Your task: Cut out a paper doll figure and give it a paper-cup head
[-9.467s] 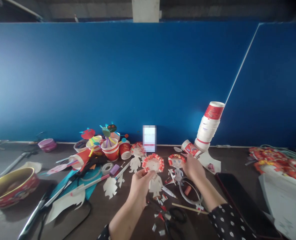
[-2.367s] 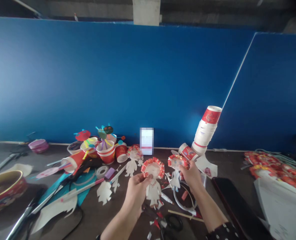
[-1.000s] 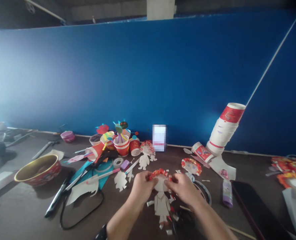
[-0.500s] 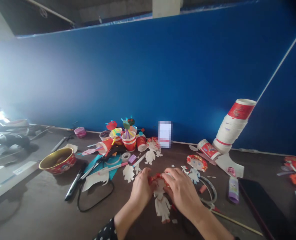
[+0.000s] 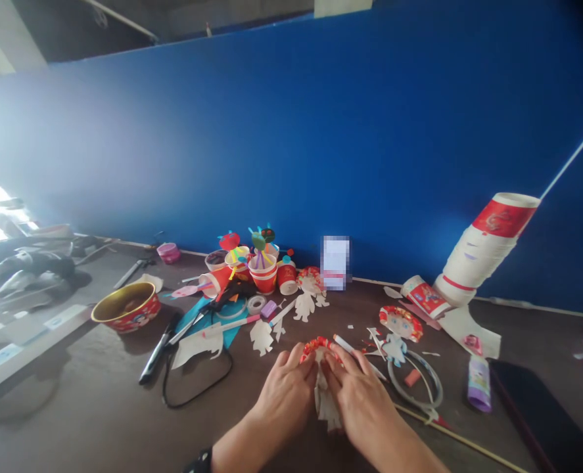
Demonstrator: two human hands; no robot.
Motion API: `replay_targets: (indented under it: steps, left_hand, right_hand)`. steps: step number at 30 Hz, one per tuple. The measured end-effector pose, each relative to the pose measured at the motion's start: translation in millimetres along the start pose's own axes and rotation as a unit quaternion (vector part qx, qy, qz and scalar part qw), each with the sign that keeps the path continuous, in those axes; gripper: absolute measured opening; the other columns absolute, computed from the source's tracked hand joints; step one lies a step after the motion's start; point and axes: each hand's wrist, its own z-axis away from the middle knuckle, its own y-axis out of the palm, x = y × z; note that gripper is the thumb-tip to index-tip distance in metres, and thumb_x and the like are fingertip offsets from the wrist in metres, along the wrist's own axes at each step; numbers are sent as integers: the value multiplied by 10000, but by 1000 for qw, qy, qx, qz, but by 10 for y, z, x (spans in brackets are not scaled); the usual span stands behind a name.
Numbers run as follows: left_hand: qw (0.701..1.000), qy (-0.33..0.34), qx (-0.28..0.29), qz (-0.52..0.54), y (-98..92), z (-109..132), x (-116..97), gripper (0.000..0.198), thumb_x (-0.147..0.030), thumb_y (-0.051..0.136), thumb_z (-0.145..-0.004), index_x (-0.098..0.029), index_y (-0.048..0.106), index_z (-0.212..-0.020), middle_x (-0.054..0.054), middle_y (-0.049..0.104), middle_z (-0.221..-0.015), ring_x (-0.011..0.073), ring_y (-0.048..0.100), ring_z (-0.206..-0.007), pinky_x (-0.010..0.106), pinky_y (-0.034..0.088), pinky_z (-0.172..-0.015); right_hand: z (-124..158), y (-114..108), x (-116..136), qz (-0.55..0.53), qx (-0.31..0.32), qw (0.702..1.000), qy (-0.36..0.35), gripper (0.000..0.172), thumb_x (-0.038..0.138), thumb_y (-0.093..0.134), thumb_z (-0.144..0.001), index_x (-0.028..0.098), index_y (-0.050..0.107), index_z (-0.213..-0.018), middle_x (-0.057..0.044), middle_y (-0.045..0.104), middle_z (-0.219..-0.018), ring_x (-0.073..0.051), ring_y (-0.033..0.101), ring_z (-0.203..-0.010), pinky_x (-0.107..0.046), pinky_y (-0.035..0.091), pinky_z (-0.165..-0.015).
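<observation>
My left hand (image 5: 287, 384) lies with its fingers flat on the left side of a paper figure (image 5: 326, 404) with a red patterned rim round its head. From the other side my right hand (image 5: 363, 397) rests flat fingers on the same figure, near the head. Between the hands the pale body shows; the face is mostly covered. A white pen (image 5: 345, 344) sticks out beyond my right fingers; whether they touch it is unclear. Another red-rimmed paper head (image 5: 400, 323) with a small blue-white body lies to the right.
To the left are a red and gold bowl (image 5: 127, 307), a black pen (image 5: 159, 349), scissors (image 5: 192, 323) and decorated cups (image 5: 263, 272). A leaning cup stack (image 5: 483, 253), a glue stick (image 5: 479, 384), a clear ring (image 5: 436, 387), a thin stick (image 5: 461, 441) and a dark phone (image 5: 542, 410) are on the right.
Both hands have come closer together over the figure, covering its face. The white pen now shows beyond my right fingers. The view has shifted, so the table items appear further right.
</observation>
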Motion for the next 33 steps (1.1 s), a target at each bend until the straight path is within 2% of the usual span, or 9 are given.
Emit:
replay_targets:
  steps: [4, 7, 9, 14, 19, 23, 27, 33]
  left_hand:
    - [999, -8, 36, -3, -19, -43, -28, 335, -220, 338, -848, -153, 516, -1124, 104, 540, -1171, 244, 366, -1121, 364, 354, -831]
    - [998, -5, 62, -6, -24, -60, -43, 369, -218, 340, -838, -124, 474, -1168, 122, 519, -1198, 256, 349, -1139, 383, 351, -846]
    - [997, -7, 71, -6, -20, -62, -46, 394, -216, 332, -837, -116, 440, -1202, 126, 499, -1224, 262, 357, -1130, 392, 352, -846]
    - [996, -10, 89, 2, -6, -64, -38, 432, -234, 337, -831, -106, 401, -1238, 143, 479, -1245, 274, 363, -1124, 408, 345, -852]
    - [995, -9, 95, 7, 16, -89, -6, 467, -245, 342, -824, -77, 367, -1260, 163, 450, -1269, 281, 357, -1132, 413, 332, -861]
    - [995, -6, 100, 7, 21, -131, 31, 428, -240, 322, -833, -84, 418, -1220, 157, 488, -1228, 274, 366, -1118, 397, 340, -839]
    - [996, 3, 94, 8, 41, -156, 54, 432, -255, 324, -839, -85, 408, -1227, 162, 504, -1198, 267, 375, -1099, 391, 325, -851]
    - [994, 22, 104, 9, 73, -134, 12, 492, -277, 299, -843, -60, 327, -1284, 190, 454, -1240, 298, 337, -1131, 434, 303, -863]
  right_hand:
    - [-35, 18, 28, -4, 36, 999, 1, 383, 161, 411, -832, 167, 515, -1200, -98, 476, -1296, -265, 320, -1235, -467, 302, -952]
    - [-66, 2, 52, -11, 47, 999, 21, 387, 114, 395, -828, 120, 509, -1198, -120, 506, -1267, -251, 331, -1229, -467, 301, -960]
    - [-82, -5, 61, -11, 42, 999, 28, 393, 101, 417, -810, 105, 512, -1191, -125, 530, -1244, -253, 363, -1205, -467, 296, -964]
    - [-119, 22, 62, -4, 11, 999, 36, 397, 97, 420, -815, 165, 511, -1195, -95, 562, -1215, -249, 428, -1147, -462, 313, -946]
    - [-148, 71, 33, -3, 8, 999, 33, 407, 104, 419, -807, 133, 495, -1206, -114, 557, -1216, -256, 410, -1156, -477, 306, -939]
    - [-162, 88, 8, -6, 7, 1000, 23, 440, 67, 412, -782, 127, 486, -1211, -113, 550, -1222, -256, 381, -1170, -476, 277, -953]
    - [-198, 58, 10, -9, 20, 999, 23, 451, 48, 407, -768, 141, 500, -1199, -126, 574, -1188, -257, 411, -1142, -493, 249, -962]
    - [-214, -7, 14, 6, 41, 999, 27, 497, -13, 371, -736, 92, 485, -1209, -158, 586, -1162, -262, 454, -1098, -519, 251, -957]
